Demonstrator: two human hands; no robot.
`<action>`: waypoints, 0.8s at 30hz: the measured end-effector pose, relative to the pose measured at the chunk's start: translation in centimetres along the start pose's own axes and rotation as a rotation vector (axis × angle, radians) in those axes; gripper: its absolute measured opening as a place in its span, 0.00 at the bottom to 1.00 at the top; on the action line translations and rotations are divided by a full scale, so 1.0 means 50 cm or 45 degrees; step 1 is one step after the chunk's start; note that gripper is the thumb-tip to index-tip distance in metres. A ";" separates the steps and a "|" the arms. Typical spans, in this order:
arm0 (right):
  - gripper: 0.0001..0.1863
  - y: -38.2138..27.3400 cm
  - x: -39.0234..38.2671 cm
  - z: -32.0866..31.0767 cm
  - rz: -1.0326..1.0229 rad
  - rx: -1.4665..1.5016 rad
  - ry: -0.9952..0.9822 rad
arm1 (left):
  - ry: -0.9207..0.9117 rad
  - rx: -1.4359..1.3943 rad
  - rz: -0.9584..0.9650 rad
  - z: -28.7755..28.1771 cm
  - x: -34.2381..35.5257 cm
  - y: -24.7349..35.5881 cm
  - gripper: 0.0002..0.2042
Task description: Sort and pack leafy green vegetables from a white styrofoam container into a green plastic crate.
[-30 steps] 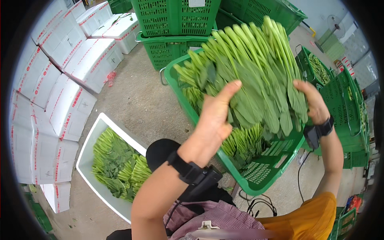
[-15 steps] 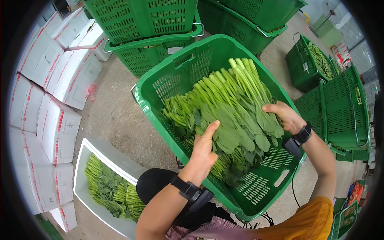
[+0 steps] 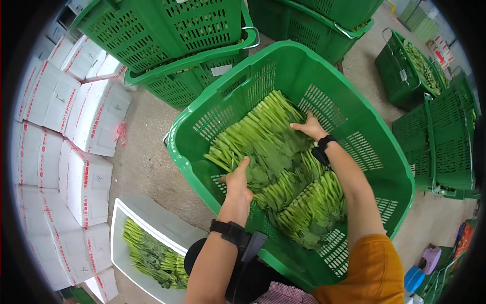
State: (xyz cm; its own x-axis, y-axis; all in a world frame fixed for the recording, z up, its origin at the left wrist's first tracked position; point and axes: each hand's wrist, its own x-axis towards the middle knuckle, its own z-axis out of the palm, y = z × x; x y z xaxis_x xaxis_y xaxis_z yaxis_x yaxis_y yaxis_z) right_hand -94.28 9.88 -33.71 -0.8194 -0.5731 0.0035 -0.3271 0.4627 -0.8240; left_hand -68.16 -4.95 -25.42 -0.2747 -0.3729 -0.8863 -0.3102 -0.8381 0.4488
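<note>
Head view: hands (image 3: 237, 183) around greens (image 3: 263, 137)

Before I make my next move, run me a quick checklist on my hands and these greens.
1. Left hand beside the leafy greens: ok, at their left edge.
2. Right hand at their other side: ok.
3. Greens within the walls of the green crate: ok, none over the rim.
4. Hands clear of the crate: not ok, both are inside.
5. Firm grip: cannot tell, fingers partly hidden.
6. White box uncovered: ok, greens show inside.
</note>
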 end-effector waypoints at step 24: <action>0.59 -0.205 -0.215 0.405 -0.443 -1.207 -0.527 | 0.031 -0.280 0.991 -0.481 -0.445 0.120 0.27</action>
State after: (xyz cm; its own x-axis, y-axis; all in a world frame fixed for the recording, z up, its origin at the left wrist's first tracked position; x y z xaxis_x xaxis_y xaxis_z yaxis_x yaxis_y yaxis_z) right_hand -72.56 -2.39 -36.78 -0.4481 -0.8746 -0.1851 -0.8855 0.4627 -0.0428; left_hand -42.03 -11.23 -5.77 -0.3175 -0.8880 -0.3326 0.1482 -0.3929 0.9075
